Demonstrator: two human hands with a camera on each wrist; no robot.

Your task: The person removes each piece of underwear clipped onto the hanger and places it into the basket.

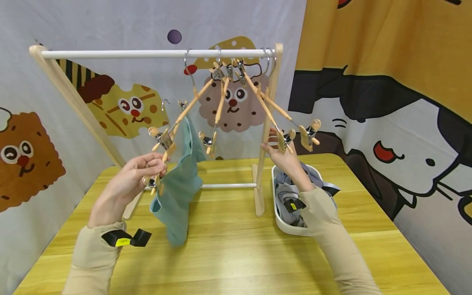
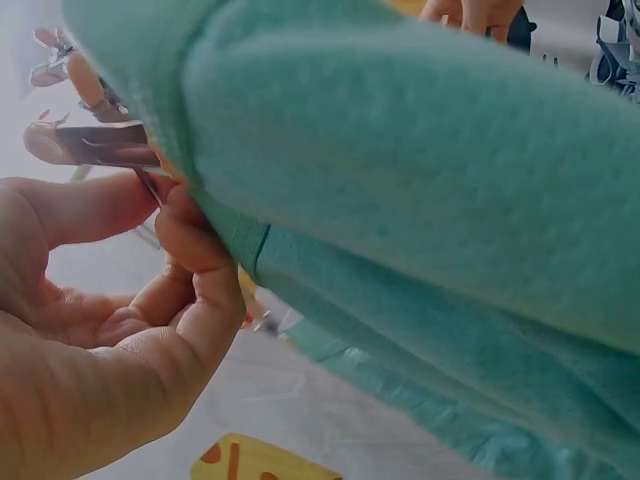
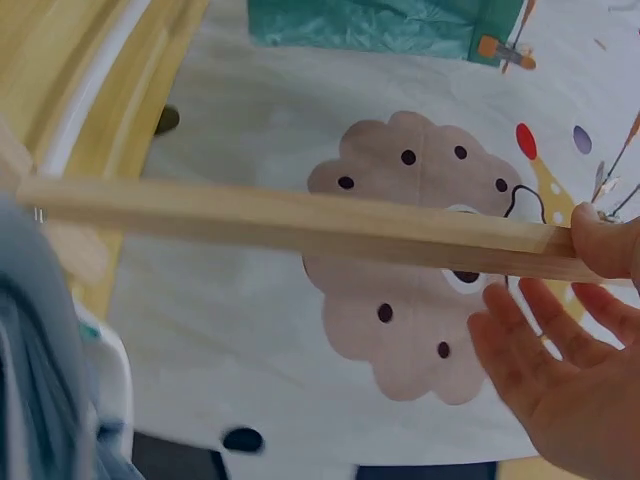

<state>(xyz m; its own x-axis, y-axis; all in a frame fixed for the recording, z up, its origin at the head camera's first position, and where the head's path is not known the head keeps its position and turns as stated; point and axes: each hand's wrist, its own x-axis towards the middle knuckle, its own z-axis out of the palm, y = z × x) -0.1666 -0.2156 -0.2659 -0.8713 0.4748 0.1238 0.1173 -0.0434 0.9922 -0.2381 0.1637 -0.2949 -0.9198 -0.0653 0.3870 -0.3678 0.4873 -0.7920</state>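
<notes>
My left hand [image 1: 138, 174] pinches the end of a wooden clip hanger beside its clip [image 1: 150, 182]. From this hanger hangs a teal garment [image 1: 180, 184], its upper edge running away toward a far clip [image 1: 182, 105]. The hanger's hook [image 1: 165, 102] stands below the rail, apart from it. In the left wrist view, thumb and fingertips meet beside the teal cloth [image 2: 400, 170], which hides part of the hanger. My right hand [image 1: 284, 155] is at the rack's right post [image 3: 300, 222]; its thumb touches the wood and the other fingers are loosely extended.
Several empty clip hangers [image 1: 221, 102] hang on the white rail [image 1: 129, 54], their clips jutting toward me. A white basket [image 1: 291, 229] of grey and bluish cloth stands right of the rack. The yellow wood table [image 1: 228, 254] lies before a cartoon-print curtain [image 1: 405, 135].
</notes>
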